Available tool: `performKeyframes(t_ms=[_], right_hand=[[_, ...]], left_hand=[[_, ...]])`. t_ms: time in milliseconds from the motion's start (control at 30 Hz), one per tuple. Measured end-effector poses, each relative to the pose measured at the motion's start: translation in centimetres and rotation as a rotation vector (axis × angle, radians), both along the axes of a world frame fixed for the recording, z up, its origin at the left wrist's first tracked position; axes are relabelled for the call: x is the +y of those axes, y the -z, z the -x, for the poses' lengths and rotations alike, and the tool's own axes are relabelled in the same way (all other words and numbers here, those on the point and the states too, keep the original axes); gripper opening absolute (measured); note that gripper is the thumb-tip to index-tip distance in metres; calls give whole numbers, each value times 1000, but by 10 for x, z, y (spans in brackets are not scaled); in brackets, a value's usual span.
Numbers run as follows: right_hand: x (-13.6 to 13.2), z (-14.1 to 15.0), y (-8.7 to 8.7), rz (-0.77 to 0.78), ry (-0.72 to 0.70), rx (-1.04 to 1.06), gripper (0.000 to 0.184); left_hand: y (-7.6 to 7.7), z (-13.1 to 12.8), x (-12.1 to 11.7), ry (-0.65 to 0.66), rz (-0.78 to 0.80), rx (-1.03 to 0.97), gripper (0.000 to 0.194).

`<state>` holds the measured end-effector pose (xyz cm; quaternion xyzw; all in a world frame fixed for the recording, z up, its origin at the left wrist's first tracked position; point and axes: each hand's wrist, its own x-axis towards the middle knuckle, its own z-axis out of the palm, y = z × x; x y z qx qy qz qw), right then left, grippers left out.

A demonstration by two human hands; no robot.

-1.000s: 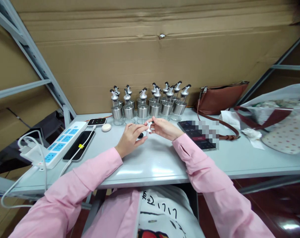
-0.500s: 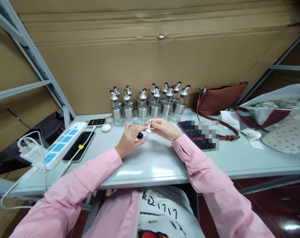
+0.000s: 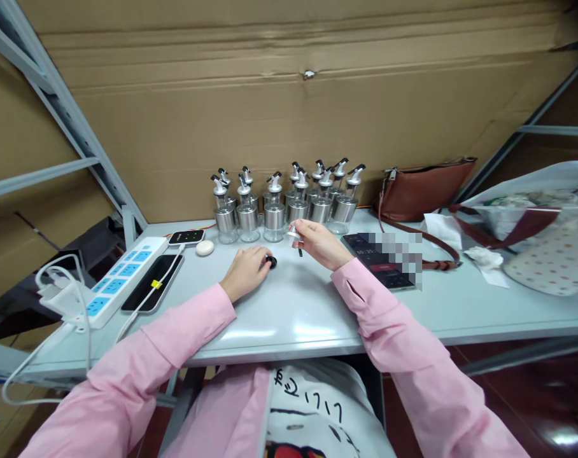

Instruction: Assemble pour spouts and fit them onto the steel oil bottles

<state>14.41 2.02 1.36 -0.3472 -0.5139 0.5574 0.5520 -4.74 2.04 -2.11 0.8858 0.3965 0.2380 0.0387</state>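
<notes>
My right hand (image 3: pixel 317 243) is closed in a pinch on a silver pour spout (image 3: pixel 293 236), held above the table in front of the bottles. A small dark tip sticks out below those fingers. Lower and to the left, my left hand (image 3: pixel 246 272) rests by the tabletop, its fingertips closed on a small black round piece (image 3: pixel 272 261). Behind both hands stand several glass oil bottles (image 3: pixel 274 216) with steel sleeves, each topped by a silver spout with a black lever.
On the left lie a white power strip (image 3: pixel 121 280), a phone (image 3: pixel 150 286), a small black device (image 3: pixel 186 237) and a round white case (image 3: pixel 204 248). To the right are another phone (image 3: pixel 375 254), a brown bag (image 3: pixel 422 187) and crumpled tissue (image 3: pixel 484 257). Cardboard (image 3: pixel 270 121) stands behind.
My hands have come apart. The left let go of the silver spout and moved down to the black round piece, while the right kept the spout and shifted slightly right.
</notes>
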Motion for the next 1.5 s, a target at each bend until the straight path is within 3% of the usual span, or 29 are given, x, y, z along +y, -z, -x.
performKeyframes(t_ms=[300,533,833,1033,1167,1500], right_hand=[[11,-7,10,-50,143,-68,22],[11,0,16,-20,57,-102,17],[6,4,14,-13,-56,-59,17],[9,3,17,-37,-61,-58,17],[8,5,16,-39,-96,-72,29],[2,5,11,-62,-149,-122,32]], left_hand=[[-3,0,-1,57,-104,-136,10],[-3,1,-2,127,-269,-221,10],[-6,1,-5,76,-354,-268,6],[-4,1,-5,58,-314,-279,26],[-3,0,-4,113,-241,-246,45],[-6,2,-6,179,-101,-279,38]])
